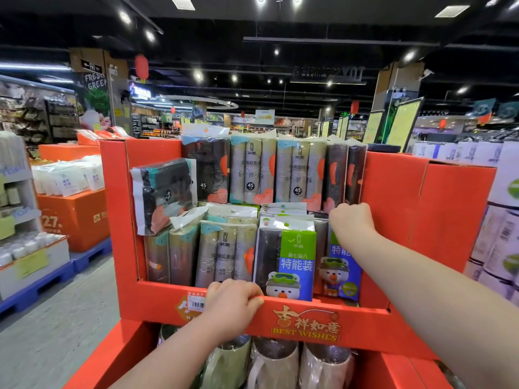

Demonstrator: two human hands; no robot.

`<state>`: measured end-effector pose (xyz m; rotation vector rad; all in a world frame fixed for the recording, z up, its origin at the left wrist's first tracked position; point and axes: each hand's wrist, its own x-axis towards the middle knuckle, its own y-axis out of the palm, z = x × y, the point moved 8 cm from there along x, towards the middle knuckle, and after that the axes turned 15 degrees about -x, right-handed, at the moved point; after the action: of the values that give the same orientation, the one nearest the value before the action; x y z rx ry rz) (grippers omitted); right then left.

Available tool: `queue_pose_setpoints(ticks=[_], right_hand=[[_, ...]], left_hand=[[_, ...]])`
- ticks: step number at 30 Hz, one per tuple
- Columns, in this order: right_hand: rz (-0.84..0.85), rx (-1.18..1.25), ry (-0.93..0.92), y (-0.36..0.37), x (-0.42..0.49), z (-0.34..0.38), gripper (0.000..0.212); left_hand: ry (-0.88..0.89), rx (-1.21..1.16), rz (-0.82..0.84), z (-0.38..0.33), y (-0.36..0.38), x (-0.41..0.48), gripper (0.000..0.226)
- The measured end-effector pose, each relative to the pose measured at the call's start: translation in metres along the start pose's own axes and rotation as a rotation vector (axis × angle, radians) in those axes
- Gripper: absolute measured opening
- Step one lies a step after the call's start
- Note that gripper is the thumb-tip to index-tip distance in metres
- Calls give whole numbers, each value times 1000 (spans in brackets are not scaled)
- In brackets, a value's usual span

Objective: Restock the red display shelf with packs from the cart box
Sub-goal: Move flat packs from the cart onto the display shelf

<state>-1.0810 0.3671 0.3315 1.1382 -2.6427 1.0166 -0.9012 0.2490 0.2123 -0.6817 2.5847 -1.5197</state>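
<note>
Seen from the head: left hand (pixel 233 307) gripping the front rim of the red shelf (pixel 379 329), fingers (pixel 247 290) curled over it. Right hand (pixel 349 220) curled between the two rows of packs (pixel 247 169); cannot tell if holding one. Dark pack (pixel 163 195) leaning tilted at left.

A black open ceiling (pixel 309 29) carries round spotlights (pixel 198 76) and square light panels (pixel 183 3), with red lanterns (pixel 141 67) hanging below. The floor (pixel 56 332) is smooth grey. At left, blue pallets (pixel 91 254) bear orange boxes (pixel 75 217); blurred far shelves (pixel 59 119) perhaps hold groceries.
</note>
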Motion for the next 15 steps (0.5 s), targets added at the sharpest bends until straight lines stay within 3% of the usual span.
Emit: queue_pose_setpoints(ticks=[7,15], right_hand=[[-81,197,83,-10,-50,-12,29],[-10,252,57,-22,-110,-11,28]], left_hand=[[52,-13,-42,-6,-5,-8,30],[219,71,-142,-10,-5,-46,44]])
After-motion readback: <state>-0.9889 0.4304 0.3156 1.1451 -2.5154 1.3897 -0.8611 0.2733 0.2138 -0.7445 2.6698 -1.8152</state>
